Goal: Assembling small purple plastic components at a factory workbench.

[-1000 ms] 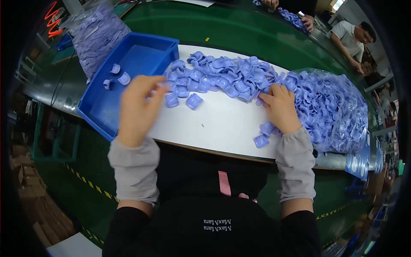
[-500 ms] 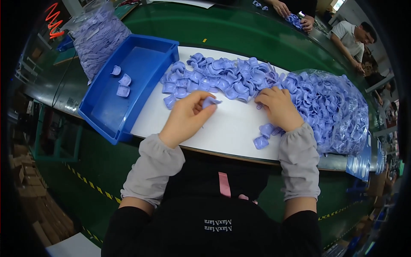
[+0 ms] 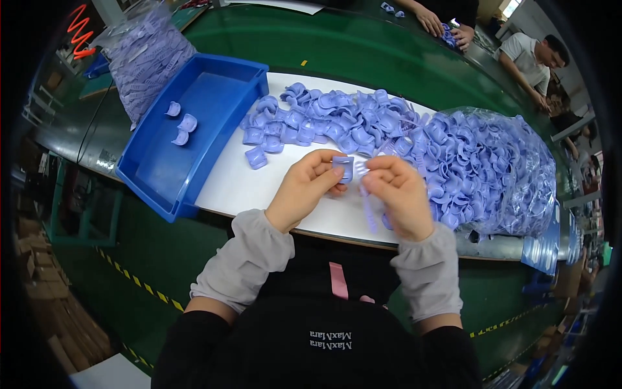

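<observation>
My left hand (image 3: 307, 187) pinches a curved lilac plastic piece (image 3: 345, 170) above the white board (image 3: 295, 216). Close beside it, my right hand (image 3: 403, 198) grips a thin lilac comb-like strip (image 3: 368, 209) between thumb and fingers; its toothed upper end points toward the curved piece, with a small gap between them. Just beyond my hands lies a heap of curved lilac pieces (image 3: 353, 120), and one loose piece (image 3: 256, 157) sits at its near left edge. A blue tray (image 3: 223, 139) on the left holds a few pieces (image 3: 188, 122).
At right, an open clear bag (image 3: 528, 175) spills more lilac pieces onto the board. A full bag of lilac strips (image 3: 144, 61) stands behind the tray. Across the green table (image 3: 285, 39), another person's hands (image 3: 447, 29) handle similar pieces; a second person (image 3: 532, 65) sits farther right.
My left hand has moved right and nearer with the curved piece. My right hand has come away from the heap with a comb-like strip, bringing both hands close together.
</observation>
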Available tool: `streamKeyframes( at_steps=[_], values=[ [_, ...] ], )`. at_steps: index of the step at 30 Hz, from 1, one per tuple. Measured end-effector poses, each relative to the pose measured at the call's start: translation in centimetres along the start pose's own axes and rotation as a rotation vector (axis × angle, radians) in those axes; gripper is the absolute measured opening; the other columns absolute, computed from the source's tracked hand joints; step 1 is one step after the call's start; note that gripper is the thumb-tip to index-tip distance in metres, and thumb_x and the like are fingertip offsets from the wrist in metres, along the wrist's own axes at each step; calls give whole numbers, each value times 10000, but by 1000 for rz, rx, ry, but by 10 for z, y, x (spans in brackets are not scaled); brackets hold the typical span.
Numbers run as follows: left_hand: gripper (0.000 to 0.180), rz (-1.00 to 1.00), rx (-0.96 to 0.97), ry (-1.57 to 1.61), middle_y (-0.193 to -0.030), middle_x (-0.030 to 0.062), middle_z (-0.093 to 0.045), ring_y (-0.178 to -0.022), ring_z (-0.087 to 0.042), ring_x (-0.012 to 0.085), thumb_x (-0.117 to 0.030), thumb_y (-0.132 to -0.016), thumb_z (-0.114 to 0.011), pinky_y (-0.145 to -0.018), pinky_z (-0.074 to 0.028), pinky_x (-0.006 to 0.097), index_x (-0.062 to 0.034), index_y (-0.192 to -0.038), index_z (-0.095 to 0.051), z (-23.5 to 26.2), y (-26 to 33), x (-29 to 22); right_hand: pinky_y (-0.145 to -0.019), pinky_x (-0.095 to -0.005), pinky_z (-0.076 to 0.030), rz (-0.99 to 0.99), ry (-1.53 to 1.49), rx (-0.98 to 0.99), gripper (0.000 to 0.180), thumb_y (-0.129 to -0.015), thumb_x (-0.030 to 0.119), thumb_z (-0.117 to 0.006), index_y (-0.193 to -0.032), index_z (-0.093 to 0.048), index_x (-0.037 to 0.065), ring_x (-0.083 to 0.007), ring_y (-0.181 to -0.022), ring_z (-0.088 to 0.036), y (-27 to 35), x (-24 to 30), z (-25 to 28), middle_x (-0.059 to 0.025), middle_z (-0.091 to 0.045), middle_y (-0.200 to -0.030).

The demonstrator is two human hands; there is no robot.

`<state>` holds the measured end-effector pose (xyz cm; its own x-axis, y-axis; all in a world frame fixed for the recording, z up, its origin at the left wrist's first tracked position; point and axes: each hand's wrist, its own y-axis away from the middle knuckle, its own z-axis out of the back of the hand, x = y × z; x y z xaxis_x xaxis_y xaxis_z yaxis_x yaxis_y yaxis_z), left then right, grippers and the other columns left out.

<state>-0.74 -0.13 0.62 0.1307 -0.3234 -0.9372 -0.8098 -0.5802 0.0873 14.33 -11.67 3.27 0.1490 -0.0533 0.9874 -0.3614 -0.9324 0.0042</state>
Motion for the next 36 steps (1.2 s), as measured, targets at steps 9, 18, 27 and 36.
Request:
streamKeyframes(
  at_steps=[9,18,27,36],
  values=[
    [224,-85,11,-15,-959,81,-629,-841,-622,116,-53,-921,-532,-753,-515,242,48,-1120,-521,-1,2,4,-647,-257,-527,-188,-313,-160,196,-860,52,-614,-1026,-588,-50,-148,-734,-632,4,-18,-28,-108,-657,-887],
    [245,-125,-5,-67,-948,120,-649,-828,-647,157,-47,-912,-553,-730,-537,263,74,-1123,-524,-1,3,8,-647,-270,-533,-64,-291,-253,198,-867,45,-601,-1040,-567,-45,-157,-680,-629,7,-21,-32,-107,-645,-827],
    [237,-116,-25,-101,-976,111,-646,-859,-643,153,-53,-905,-572,-746,-534,256,66,-1109,-547,-1,4,4,-573,-255,-543,-71,-300,-259,189,-864,43,-602,-1030,-572,-41,-135,-660,-615,7,-20,-34,-87,-620,-788],
    [241,-121,-3,-103,-991,110,-639,-877,-644,161,-45,-899,-580,-758,-533,257,57,-1115,-550,2,3,9,-532,-243,-524,-16,-321,-270,177,-856,34,-606,-1013,-577,-44,-110,-608,-571,7,-22,-35,-69,-602,-784]
  ],
)
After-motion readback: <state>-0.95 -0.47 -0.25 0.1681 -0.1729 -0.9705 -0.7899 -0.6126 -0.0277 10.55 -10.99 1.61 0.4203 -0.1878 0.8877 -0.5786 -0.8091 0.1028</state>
